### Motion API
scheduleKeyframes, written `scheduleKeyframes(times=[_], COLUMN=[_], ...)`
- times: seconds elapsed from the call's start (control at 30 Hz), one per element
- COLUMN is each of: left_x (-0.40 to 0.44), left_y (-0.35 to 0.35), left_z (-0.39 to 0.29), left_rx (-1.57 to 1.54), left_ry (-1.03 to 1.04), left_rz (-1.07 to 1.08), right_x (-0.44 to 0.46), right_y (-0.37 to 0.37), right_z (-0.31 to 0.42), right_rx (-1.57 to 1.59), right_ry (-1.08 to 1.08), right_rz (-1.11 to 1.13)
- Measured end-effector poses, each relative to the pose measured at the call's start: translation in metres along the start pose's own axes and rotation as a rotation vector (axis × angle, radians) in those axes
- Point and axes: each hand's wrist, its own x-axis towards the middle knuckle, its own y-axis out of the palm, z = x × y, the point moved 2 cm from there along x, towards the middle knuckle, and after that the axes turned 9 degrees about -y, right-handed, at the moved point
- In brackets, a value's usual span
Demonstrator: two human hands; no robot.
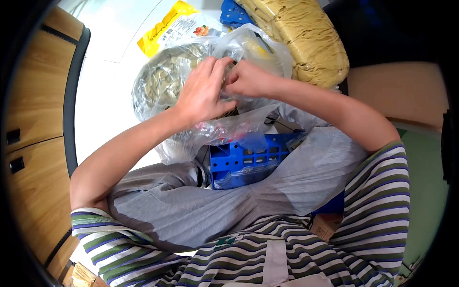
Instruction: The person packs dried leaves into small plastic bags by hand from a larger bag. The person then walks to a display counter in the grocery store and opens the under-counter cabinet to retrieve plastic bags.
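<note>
My left hand (203,91) reaches over a clear plastic bag (160,95), its thumb spread away from its bent fingers. Pale, flat, chip-like pieces (179,62) show through the bag's film. Close beside it, my right hand (246,79) is closed with the fingers curled in, at the other hand's fingertips. What those fingers hold, if anything, is hidden. Below my left thumb, a dark patterned item (228,114) shows partly between the hands. Loose film with red print (222,129) hangs at the near side of the bag.
A blue plastic crate (246,160) stands between my legs. Behind the bag lie a yellow and white packet (174,28) and a large wrapped bundle of yellowish strips (306,38). Wooden cabinets (38,95) line the left. A small cardboard box (326,226) sits by my right side.
</note>
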Motion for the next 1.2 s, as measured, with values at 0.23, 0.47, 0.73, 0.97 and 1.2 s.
scheduleKeyframes(times=[0.23, 0.47, 0.73, 0.97, 1.2], left_x=[0.003, 0.005, 0.010, 0.011, 0.003], left_y=[-0.001, -0.001, -0.005, -0.005, -0.015], left_z=[0.005, 0.000, 0.046, 0.049, 0.067], left_rx=[-0.053, -0.046, 0.027, -0.007, 0.025], left_ry=[-0.076, -0.096, -0.195, -0.202, -0.251], left_rz=[0.024, 0.060, -0.056, -0.034, -0.092], right_x=[-0.003, 0.000, -0.002, 0.035, 0.050], right_y=[-0.012, -0.001, 0.000, 0.108, 0.172], right_z=[0.015, 0.001, -0.037, -0.081, -0.077], right_rx=[0.049, -0.024, 0.162, -0.485, -0.490], right_ry=[0.014, -0.099, -0.014, -0.254, -0.269], right_rz=[-0.030, -0.098, -0.343, 0.165, 0.058])
